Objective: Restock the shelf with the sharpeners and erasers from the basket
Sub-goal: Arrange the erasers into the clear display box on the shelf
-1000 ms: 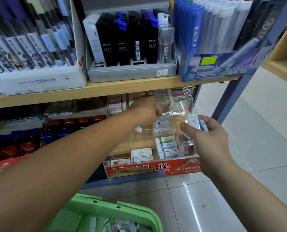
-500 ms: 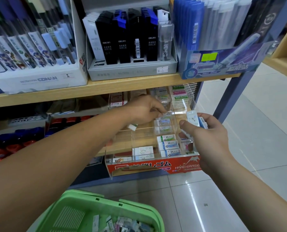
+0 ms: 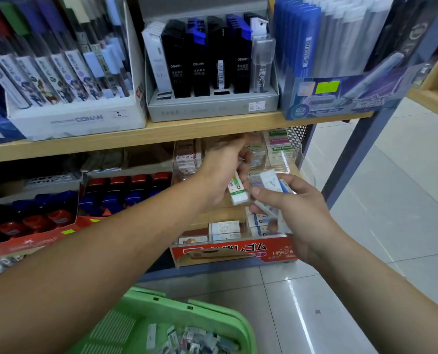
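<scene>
Red-capped bottles [image 3: 126, 182] stand at the left; beside them the left hand [image 3: 223, 169] pinches a green-sleeved eraser [image 3: 237, 191] over the clear eraser tray [image 3: 238, 250], hiding its middle compartments. The right hand [image 3: 299, 218], just alongside, clutches several erasers [image 3: 271, 181]; the green basket [image 3: 187, 306] below holds more.

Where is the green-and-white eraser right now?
In the head view's centre, the left hand holds the green-and-white eraser before the clear eraser display, left of the right hand and its erasers.
</scene>
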